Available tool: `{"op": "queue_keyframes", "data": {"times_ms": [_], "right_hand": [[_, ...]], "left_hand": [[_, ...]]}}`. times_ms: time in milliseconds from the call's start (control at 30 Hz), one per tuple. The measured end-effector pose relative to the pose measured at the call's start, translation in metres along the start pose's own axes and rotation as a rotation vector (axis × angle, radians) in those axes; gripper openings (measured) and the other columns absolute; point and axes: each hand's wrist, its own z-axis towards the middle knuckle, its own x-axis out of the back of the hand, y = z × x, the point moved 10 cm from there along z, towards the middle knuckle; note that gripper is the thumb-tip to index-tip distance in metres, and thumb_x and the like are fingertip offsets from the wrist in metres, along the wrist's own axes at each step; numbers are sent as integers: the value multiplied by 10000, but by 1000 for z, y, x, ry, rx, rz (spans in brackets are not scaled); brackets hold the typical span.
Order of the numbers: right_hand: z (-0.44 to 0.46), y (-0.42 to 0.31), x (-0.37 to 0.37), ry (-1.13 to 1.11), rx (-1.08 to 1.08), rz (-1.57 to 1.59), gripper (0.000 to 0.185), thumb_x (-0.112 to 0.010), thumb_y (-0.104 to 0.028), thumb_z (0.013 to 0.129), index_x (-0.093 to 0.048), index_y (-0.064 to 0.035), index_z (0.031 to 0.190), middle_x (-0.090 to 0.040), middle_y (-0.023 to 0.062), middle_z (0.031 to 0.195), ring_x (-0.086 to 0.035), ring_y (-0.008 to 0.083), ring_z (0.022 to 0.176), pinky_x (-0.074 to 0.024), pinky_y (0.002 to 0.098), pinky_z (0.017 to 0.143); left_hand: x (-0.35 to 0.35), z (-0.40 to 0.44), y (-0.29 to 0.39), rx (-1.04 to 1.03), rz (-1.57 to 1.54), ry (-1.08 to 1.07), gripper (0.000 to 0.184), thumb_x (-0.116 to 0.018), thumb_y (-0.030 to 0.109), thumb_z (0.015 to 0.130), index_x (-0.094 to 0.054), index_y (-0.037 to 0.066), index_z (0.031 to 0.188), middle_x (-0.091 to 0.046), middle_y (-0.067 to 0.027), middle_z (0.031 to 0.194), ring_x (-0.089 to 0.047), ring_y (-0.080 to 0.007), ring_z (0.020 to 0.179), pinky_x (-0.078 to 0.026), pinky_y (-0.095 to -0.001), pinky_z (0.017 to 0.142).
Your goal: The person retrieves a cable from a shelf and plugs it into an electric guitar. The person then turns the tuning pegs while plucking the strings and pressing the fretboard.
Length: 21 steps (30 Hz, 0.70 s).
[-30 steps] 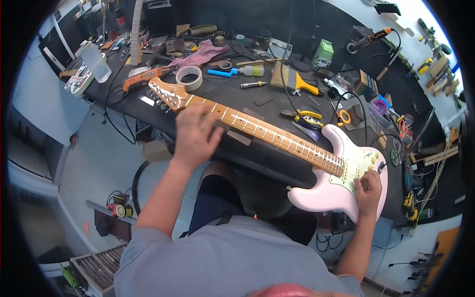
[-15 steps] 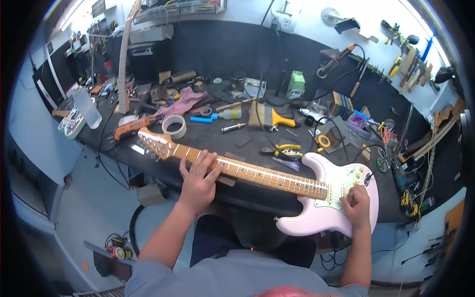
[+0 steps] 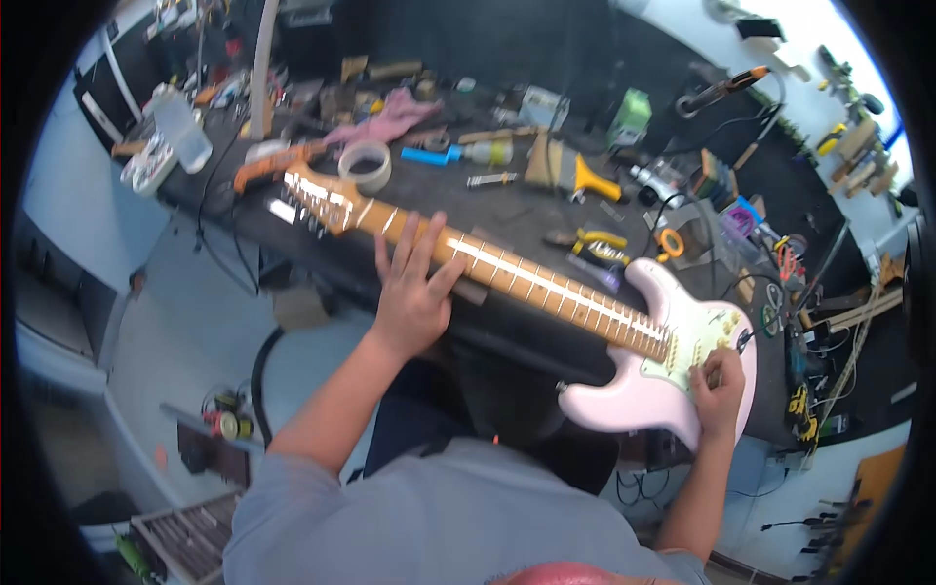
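Note:
A pale pink electric guitar point(image 3: 624, 395) with a light pickguard lies face up along the workbench's front edge, its wooden neck point(image 3: 546, 291) pointing to the upper left. My left hand point(image 3: 416, 288) lies on the neck near the headstock point(image 3: 317, 198), its fingers spread over the strings. Over the lower part of the pickguard, my right hand point(image 3: 720, 388) has its fingers curled together at the strings; whether a pick is between them is too small to tell.
On the dark workbench point(image 3: 468, 210) behind the guitar are a tape roll point(image 3: 365, 166), an orange tool point(image 3: 278, 164), a wide brush point(image 3: 570, 171), yellow-handled pliers point(image 3: 597, 244) and a pink cloth point(image 3: 390, 119). A soldering iron point(image 3: 723, 91) hangs at the upper right.
My left hand has shifted along the neck toward the body and settled on the strings with fingers spread. My right hand stays over the pickguard. The camera view tilted up, then back down.

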Motion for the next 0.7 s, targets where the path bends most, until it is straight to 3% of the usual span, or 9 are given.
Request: {"op": "queue_keyframes", "data": {"times_ms": [200,333,433,467,533,600,700], "right_hand": [[-1,0,-1,8,62,-37,264,-816,2,811,-578,-19,922,-550,113,889,-544,289,827,-450,391,765],[-4,12,4,13,-6,-137,283,-832,0,803,-574,-23,916,-536,113,883,-516,292,793,-425,392,736],[-4,6,4,31,4,-87,277,-835,-15,808,-574,-29,899,-529,116,866,-502,297,792,-418,409,737],[-4,4,4,33,21,-81,272,-834,-19,810,-575,-29,893,-530,115,861,-502,297,794,-418,411,738],[-4,7,2,12,26,-98,257,-830,-26,815,-582,-28,881,-533,113,850,-509,301,805,-421,418,747],[-2,8,-1,-6,31,-110,242,-828,-34,819,-592,-28,872,-540,113,841,-518,307,813,-426,426,756],[-4,9,-1,-24,41,-126,229,-833,-52,814,-611,-31,864,-553,116,834,-534,320,823,-435,439,772]], "left_hand": [[-2,-3,-2,2,-1,16,570,-676,-38,809,-717,201,1325,-393,-196,1782,-278,-457,1682,-86,-683,1357],[30,-10,-21,51,-149,158,672,-667,-28,850,-598,140,1497,-345,-236,1793,-273,-476,1678,-130,-665,1360],[74,-24,-92,231,70,359,619,-701,37,933,-569,67,1538,-512,-229,1638,-453,-431,1535,-352,-578,1274],[89,-27,-114,305,166,393,510,-678,21,993,-569,46,1490,-585,-184,1543,-528,-384,1426,-425,-504,1198],[101,-49,-186,618,44,432,276,-684,38,1033,-691,24,1309,-702,-135,1239,-679,-299,1146,-546,-435,971],[97,-44,-211,608,33,215,236,-710,42,1022,-710,20,1257,-716,-147,1128,-702,-319,1010,-574,-447,885],[95,-30,-198,299,245,127,204,-736,78,1022,-735,17,1218,-719,-145,1061,-707,-347,963,-585,-464,858]]}}
